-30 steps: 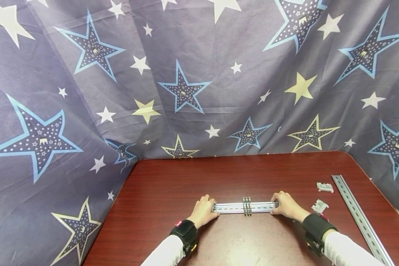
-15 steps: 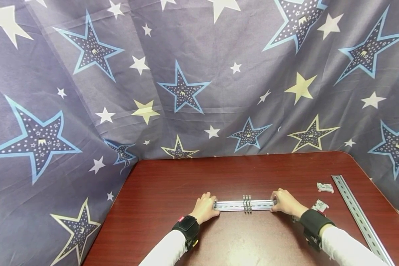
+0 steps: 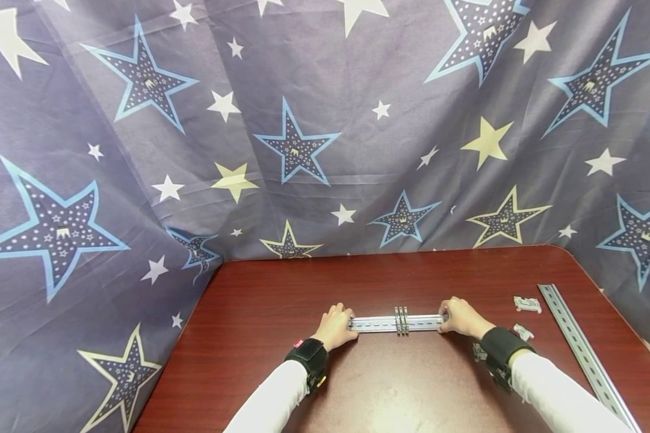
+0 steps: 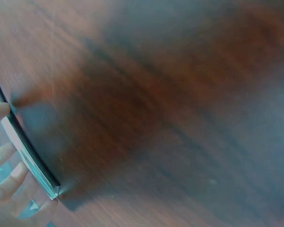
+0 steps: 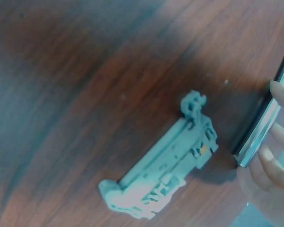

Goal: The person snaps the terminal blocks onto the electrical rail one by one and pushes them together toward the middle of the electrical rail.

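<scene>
A short slotted DIN rail [image 3: 376,325] lies crosswise in front of me, with several narrow terminal blocks [image 3: 401,321] clipped side by side near its middle. My left hand [image 3: 336,328] grips its left end, thumb on the near edge and fingers over the far one. At the opposite end my right hand [image 3: 462,317] holds the rail the same way. In the left wrist view, the fingers [image 4: 12,182] curl about the rail's edge. One loose grey terminal block [image 5: 158,170] lies on the table close to the right hand, partly under that wrist in the head view.
Two more loose terminal blocks, a farther one [image 3: 528,304] and a nearer one [image 3: 523,332], lie right of the right hand. Beyond them a longer slotted rail [image 3: 585,352] runs along the right side of the reddish-brown table [image 3: 281,288]. A star-patterned curtain [image 3: 314,120] hangs behind.
Both hands have shifted the short rail and its terminal blocks away from me, toward the far edge. More of the loose block below the right wrist now shows.
</scene>
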A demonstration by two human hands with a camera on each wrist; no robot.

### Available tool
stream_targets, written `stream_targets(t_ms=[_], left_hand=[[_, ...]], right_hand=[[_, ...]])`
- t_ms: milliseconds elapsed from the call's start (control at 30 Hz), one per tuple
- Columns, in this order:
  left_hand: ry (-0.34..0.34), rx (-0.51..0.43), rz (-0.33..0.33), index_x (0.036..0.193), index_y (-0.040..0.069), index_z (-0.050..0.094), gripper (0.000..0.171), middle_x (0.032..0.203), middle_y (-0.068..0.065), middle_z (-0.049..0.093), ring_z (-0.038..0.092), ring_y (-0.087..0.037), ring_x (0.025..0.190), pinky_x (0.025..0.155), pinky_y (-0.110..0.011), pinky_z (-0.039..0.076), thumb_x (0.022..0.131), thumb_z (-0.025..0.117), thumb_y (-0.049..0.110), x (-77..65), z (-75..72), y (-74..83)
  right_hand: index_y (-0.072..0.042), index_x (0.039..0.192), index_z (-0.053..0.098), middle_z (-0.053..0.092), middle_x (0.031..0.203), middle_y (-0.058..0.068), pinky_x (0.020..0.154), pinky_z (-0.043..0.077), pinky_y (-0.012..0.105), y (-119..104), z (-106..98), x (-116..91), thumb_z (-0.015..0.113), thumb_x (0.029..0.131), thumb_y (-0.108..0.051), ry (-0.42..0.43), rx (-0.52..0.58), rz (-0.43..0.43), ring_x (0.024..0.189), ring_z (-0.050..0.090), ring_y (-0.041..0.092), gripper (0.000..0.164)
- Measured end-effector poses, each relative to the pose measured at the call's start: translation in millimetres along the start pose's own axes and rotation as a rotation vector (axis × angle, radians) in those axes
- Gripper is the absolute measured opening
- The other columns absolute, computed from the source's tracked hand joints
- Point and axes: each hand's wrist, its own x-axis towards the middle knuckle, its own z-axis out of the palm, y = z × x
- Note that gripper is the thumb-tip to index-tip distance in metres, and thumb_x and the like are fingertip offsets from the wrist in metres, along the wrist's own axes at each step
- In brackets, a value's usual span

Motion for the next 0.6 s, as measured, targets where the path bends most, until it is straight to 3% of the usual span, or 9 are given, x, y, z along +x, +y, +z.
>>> stream_targets(t_ms=[433, 600], left_hand=[[-0.005, -0.058, -0.043, 0.093, 0.006, 0.063, 0.037, 0.089, -0.009, 0.052, 0.05, -0.026, 0.087, 0.067, -0.038, 0.041, 0.064, 0.074, 0.025, 24.0, 4.2, -2.2], [-0.013, -0.062, -0.073, 0.094, 0.006, 0.065, 0.036, 0.087, -0.009, 0.052, 0.05, -0.026, 0.084, 0.067, -0.038, 0.042, 0.064, 0.074, 0.025, 31.3, 4.2, -2.3]], right_hand=[[0.002, 0.073, 0.062, 0.062, 0.07, 0.007, 0.062, 0.043, 0.037, 17.3, 0.1, 16.8, 0.079, 0.053, -0.013, -0.009, 0.031, 0.044, 0.065, 0.054, 0.022, 0.03], [0.004, 0.074, 0.062, 0.062, 0.069, 0.008, 0.061, 0.043, 0.035, 22.0, -2.0, 22.0, 0.078, 0.052, -0.012, 0.002, 0.037, 0.022, 0.064, 0.055, 0.021, 0.031]])
